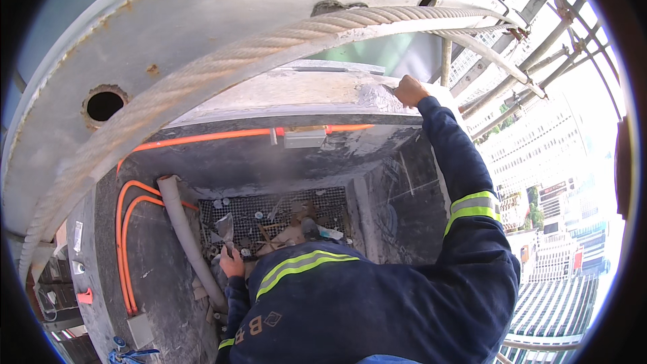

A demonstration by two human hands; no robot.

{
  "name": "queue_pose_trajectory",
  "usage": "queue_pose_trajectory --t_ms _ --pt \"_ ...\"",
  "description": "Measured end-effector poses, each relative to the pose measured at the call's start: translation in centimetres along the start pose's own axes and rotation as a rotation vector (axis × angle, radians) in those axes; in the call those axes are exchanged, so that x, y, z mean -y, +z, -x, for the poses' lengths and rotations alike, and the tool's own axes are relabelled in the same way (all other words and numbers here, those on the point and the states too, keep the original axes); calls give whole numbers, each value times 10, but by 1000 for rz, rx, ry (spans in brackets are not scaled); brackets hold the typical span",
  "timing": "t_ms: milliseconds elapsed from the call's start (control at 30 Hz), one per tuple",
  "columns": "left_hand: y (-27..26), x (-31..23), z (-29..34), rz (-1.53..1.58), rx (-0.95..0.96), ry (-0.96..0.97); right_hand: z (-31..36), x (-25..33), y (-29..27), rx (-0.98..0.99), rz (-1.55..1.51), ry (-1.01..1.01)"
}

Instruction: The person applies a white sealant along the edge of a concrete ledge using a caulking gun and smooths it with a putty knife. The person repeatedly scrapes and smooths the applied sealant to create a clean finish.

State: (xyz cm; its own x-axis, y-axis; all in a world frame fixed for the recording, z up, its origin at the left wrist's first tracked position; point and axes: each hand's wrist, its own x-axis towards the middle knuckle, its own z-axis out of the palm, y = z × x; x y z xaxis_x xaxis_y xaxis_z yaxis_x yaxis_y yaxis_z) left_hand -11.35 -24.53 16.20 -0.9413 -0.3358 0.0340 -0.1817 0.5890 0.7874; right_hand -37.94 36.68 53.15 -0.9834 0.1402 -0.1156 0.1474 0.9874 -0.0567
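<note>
Trowel, 1.
Our left hand grips its handle; right hand, curled at the ledge: contents unclear.

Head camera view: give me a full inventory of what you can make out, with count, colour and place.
Beam: one, white with rust, across the top
Rope: one, off-white, along the beam
Ledge: one, whitish, below the beam
Patch: one, white, on the ledge
Orange pipes: three runs, far and left walls
Boxes: two, grey, far wall and lower left
Grey pipe: one, leaning at left
Grate: one, dark, floor
Scraps: several, pale and brown, on the grate
Poles: several, greyish, upper right
Buildings: several, mostly pale, right
Scraper: one, greyish, left hand
Jacket: one, navy, yellow-silver bands, bottom
Left hand: one, gripping the scraper
Right hand: one, at the patch; grip unclear
</note>
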Motion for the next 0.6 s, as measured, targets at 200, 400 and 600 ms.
queue_pose_trajectory --t_ms 200,400,600 --pt "5 9 -1 -13 20 -10 6 31 -6 124 -203 286" --pt "18 21 3 -33 -32 18 19 85 -12 232 -276 298" --pt "16 19 11 -14 -1 8 31 129 -19 281 -191 203"
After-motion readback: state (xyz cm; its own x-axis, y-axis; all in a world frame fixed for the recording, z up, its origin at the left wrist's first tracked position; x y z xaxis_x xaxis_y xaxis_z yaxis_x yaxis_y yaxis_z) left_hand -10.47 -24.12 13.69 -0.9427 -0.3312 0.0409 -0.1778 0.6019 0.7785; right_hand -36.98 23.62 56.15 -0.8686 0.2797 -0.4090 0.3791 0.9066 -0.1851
